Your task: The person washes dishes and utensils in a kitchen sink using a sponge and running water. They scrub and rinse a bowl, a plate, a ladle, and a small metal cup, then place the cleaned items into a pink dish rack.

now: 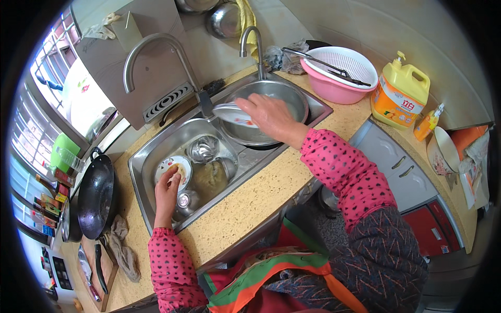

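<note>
My right hand [270, 117] grips a white dish with red decoration [231, 112], tilted above a round stainless steel basin [291, 92] in the right sink bowl. In the left sink bowl [137, 172], my left hand [167, 191] is over a small white patterned plate [184, 164]. Its fingertips overlap the plate's middle; whether they grip it cannot be made out. Beside that plate, in murky water, lie a fluted metal dish [203, 148], a metal bowl [228, 167] and another round metal vessel [188, 200].
A large faucet [178, 47] and a smaller one [257, 37] stand behind the sink. At right are a pink basin [332, 92] with a white colander [350, 58] and a yellow detergent jug [403, 92]. On the left, a black wok [97, 195] stands near a cutting board [111, 270] with a knife [87, 268].
</note>
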`<state>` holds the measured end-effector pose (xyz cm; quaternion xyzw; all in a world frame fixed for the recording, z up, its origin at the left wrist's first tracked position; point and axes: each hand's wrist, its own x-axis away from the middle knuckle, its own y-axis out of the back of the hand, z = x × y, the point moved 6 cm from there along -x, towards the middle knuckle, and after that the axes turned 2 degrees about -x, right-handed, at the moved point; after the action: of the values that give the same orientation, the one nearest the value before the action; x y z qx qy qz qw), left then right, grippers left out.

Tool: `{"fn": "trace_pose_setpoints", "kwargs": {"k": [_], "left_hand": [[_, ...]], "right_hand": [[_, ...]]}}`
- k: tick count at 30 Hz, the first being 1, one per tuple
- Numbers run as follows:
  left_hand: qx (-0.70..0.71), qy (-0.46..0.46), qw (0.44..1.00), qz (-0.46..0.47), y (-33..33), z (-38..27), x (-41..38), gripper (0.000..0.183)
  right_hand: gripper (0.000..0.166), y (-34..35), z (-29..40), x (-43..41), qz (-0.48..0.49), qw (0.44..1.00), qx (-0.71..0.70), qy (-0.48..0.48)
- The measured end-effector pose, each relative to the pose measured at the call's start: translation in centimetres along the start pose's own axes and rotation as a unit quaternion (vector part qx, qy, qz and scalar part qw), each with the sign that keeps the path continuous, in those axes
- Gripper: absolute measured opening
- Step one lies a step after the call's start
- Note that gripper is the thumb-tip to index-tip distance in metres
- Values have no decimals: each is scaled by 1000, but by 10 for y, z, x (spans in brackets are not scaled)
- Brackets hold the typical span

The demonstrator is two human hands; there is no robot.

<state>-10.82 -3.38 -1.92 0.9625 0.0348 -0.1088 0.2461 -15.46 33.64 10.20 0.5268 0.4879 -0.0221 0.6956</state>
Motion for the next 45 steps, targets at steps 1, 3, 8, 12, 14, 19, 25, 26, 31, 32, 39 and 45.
{"fn": "trace_pose_setpoints", "kwargs": {"k": [1,3,8,12,14,19,25,26,31,32,39,45], "left_hand": [[-35,3,999,1,0,-1,1,42],[-112,-14,994,-3,1,-9,1,47],[101,9,991,92,-11,-26,8,57],[180,31,980,80,-16,-32,13,42],[152,77,983,62,-16,-29,15,37],[101,104,989,20,-9,-27,16,28],[145,134,980,-26,-6,-22,16,26],[163,130,978,-28,-8,-22,15,26],[194,132,970,-70,-3,-14,12,28],[189,141,969,-75,-3,-11,12,28],[217,132,963,-90,2,-5,9,34],[215,131,962,-107,5,0,9,38]], "right_hand": [[44,0,6,-5,-14,998,-66,-10],[45,1,20,-16,-91,977,-192,-9],[41,-37,54,-15,-15,897,-429,-102],[42,-52,72,-17,13,856,-504,-113],[41,-68,79,-10,106,817,-540,-171],[40,-66,81,-14,110,828,-541,-99],[24,8,-95,-76,-175,976,-45,-117],[26,19,-129,-80,-208,965,48,-154],[35,6,-245,-70,16,926,119,-359],[31,6,-251,-69,15,932,131,-337],[22,2,-253,-64,85,924,214,-305],[23,17,-241,-69,161,906,277,-276]]}}
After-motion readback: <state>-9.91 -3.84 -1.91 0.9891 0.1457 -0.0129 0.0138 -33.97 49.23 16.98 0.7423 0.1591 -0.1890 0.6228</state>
